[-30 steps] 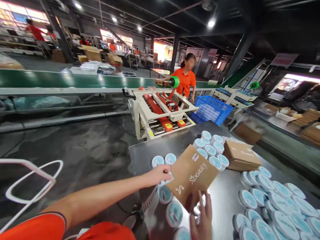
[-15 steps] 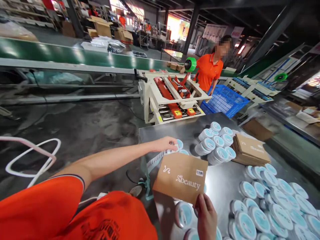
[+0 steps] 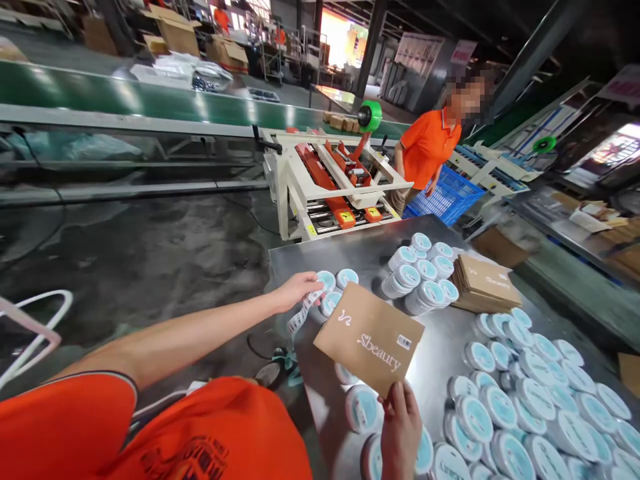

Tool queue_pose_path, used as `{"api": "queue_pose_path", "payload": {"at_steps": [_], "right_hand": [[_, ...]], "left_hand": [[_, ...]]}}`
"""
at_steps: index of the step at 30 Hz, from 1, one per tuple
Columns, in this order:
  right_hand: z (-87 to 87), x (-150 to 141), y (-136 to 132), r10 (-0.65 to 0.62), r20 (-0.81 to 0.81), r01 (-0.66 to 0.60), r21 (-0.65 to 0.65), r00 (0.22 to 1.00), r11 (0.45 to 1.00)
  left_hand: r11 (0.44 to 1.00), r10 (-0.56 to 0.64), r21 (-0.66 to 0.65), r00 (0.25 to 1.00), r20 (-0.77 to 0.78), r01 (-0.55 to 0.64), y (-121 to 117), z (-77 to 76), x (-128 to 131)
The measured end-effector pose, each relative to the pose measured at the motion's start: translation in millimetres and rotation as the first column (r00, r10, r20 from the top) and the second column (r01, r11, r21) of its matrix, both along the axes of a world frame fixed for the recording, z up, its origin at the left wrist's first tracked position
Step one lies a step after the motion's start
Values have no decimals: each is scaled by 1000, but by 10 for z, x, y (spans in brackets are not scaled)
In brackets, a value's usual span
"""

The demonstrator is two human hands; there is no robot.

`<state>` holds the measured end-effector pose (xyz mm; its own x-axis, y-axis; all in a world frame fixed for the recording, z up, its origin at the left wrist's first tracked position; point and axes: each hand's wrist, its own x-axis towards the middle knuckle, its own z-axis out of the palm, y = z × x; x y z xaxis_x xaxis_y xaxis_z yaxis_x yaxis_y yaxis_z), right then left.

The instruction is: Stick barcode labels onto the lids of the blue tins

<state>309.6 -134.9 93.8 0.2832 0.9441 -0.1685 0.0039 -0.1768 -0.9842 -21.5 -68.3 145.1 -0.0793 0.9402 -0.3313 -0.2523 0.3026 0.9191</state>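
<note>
Label-handling, apparently; steadiness needed next
Left hand (image 3: 299, 292) pinches white paper strip (image 3: 303, 315); nearer, right hand (image 3: 402, 425) clamps flat brown carton (image 3: 373, 335).

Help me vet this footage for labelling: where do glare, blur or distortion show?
Head view: glare bleaches the metal tabletop beside the cardboard carton and streaks the green conveyor belt; head view: carton lettering legible, background soft, dark pillar slanting, perhaps from lens distortion.

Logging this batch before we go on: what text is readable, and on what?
"beauty", after a stylised S-like mark: the box in the right hand.
Too small to read: its white label; the strip in the left hand.
Too blurred to read: lids, stacked boxes, shirt print, yellow stickers, wall signs.
</note>
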Motion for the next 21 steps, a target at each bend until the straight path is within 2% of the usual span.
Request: {"api": "queue_pose_path", "payload": {"at_steps": [3,8,13,17,21], "right_hand": [[20,-47,43,-39,-47,33,-137,998,990],[25,-107,101,-50,-42,42,-164,998,985],[66,-98,75,11,-104,-26,-140,995,990],[175,-69,78,77,-94,-82,-43,993,996],[267,-1,137,91,-129,-106,-112,987,988]], "left_hand": [[995,-102,1,994,44,102,-112,24,93],[974,-223,9,971,-90,224,-149,-11,326],[982,-184,3,970,-157,187,-64,-165,444],[983,-180,0,968,-175,183,12,-249,434],[974,-213,26,949,-232,225,101,-222,455]]}}
